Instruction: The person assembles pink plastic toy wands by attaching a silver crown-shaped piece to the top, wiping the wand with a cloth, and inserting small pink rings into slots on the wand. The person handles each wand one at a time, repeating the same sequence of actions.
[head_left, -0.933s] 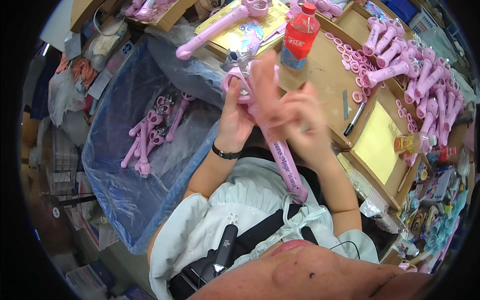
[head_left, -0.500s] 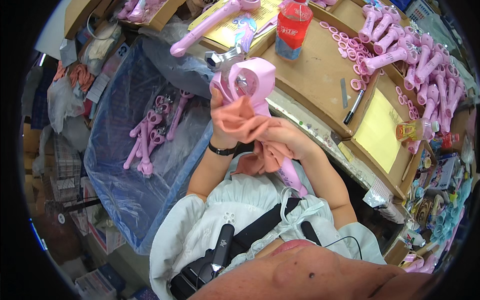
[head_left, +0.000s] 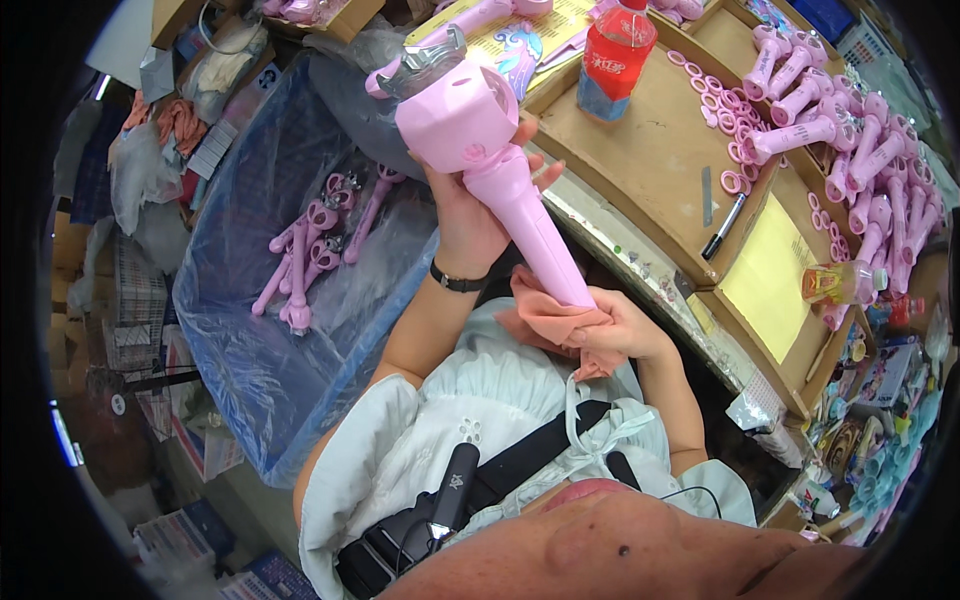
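A pink toy wand [head_left: 530,225] with a wide head and a silver crown-like top [head_left: 428,66] slants across in front of my chest. My left hand [head_left: 468,220] is closed round it from behind, just below the head, with fingertips showing on its far side. My right hand [head_left: 628,328] grips an orange cloth [head_left: 550,315], which is wrapped about the lower end of the handle. The part of the handle inside the cloth is hidden.
A bin lined with blue plastic [head_left: 225,400] holds several pink wands [head_left: 300,250] at my left. On the workbench are a red-labelled bottle [head_left: 614,65], pink rings [head_left: 712,105], a marker pen [head_left: 724,228], a yellow sheet [head_left: 768,275] and piled wands [head_left: 870,140].
The wand has turned, its closed side now upward, and its head has shifted up and left. The cloth in my right hand has moved from near the head down to the handle's lower end.
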